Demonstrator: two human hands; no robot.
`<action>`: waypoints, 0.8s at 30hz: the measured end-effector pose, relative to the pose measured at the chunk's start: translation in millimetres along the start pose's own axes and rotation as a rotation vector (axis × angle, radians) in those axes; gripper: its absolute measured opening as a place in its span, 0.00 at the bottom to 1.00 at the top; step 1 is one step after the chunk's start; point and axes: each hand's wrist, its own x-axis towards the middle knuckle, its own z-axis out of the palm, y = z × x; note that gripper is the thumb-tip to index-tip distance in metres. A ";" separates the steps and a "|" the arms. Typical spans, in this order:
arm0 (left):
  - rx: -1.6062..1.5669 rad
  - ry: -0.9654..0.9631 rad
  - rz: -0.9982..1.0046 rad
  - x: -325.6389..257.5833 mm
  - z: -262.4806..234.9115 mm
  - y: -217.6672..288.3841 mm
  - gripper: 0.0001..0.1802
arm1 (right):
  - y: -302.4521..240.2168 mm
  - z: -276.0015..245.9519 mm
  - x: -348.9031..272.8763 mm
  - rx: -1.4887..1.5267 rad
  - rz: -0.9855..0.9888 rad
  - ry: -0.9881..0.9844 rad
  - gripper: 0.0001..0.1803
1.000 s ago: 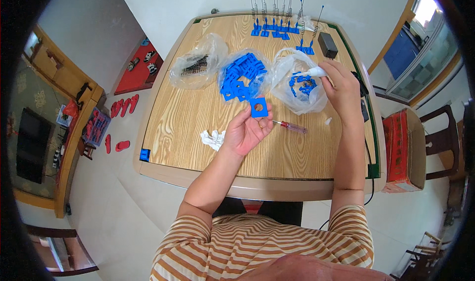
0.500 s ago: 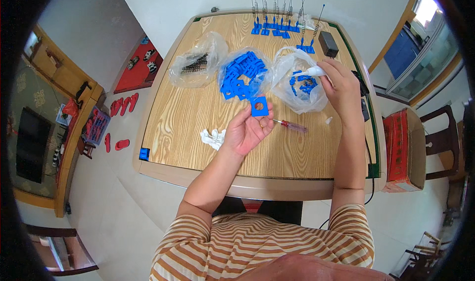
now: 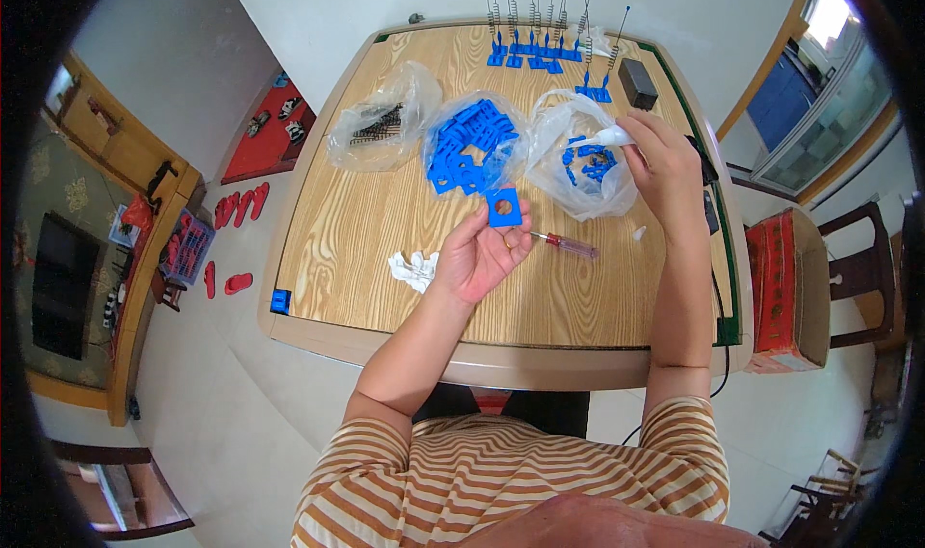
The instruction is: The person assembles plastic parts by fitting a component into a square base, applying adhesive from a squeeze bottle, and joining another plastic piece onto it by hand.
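My left hand (image 3: 482, 259) pinches a small blue square plate (image 3: 515, 219) with a round hole, held above the table's middle. In my right hand (image 3: 667, 167) is a white squeeze bottle (image 3: 611, 137) with a thin nozzle pointing left. The nozzle is over a clear plastic bag (image 3: 549, 177) holding small blue pieces (image 3: 597, 170). Left of it, another bag holds a heap of blue plates (image 3: 467, 138). A third bag (image 3: 412, 90) contains dark springs (image 3: 381, 129). A screwdriver (image 3: 576, 247) with a reddish clear handle lies just right of my left hand.
Blue bases (image 3: 525, 51) carrying upright springs and blue-tipped rods stand along the far edge. A dark block (image 3: 637, 84) sits at the far right. Crumpled white tissue (image 3: 413, 270) lies left of my left wrist. A red cardboard box (image 3: 776, 288) is beside the table (image 3: 385, 302).
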 end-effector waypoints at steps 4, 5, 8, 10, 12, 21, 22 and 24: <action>0.000 0.001 0.002 -0.1 0.1 0.1 0.21 | 0.6 0.2 0.0 -0.008 0.001 -0.005 0.17; 0.000 0.001 0.002 -0.1 0.0 -0.1 0.21 | 0.8 0.0 -0.1 -0.008 0.001 -0.005 0.17; 0.005 0.005 0.007 -0.3 -0.3 -0.5 0.21 | 0.6 -1.0 -0.4 -0.013 0.006 -0.010 0.17; 0.000 -0.010 0.001 -0.3 0.0 -0.2 0.21 | -0.3 -1.5 -0.3 -0.029 0.001 -0.007 0.17; -0.011 0.008 -0.001 -0.4 -2.0 0.1 0.22 | -0.6 -1.5 -0.2 -0.036 -0.004 -0.004 0.18; 0.000 0.019 -0.002 -0.3 -3.9 0.4 0.24 | -4.3 -4.3 0.8 -0.086 -0.012 0.004 0.18; 0.004 0.019 0.000 -0.1 -4.1 0.3 0.24 | -4.4 -4.7 1.0 -0.095 -0.012 0.001 0.19; 0.007 0.018 -0.002 0.2 -4.4 0.2 0.24 | -4.2 -5.6 1.1 -0.093 -0.014 0.001 0.19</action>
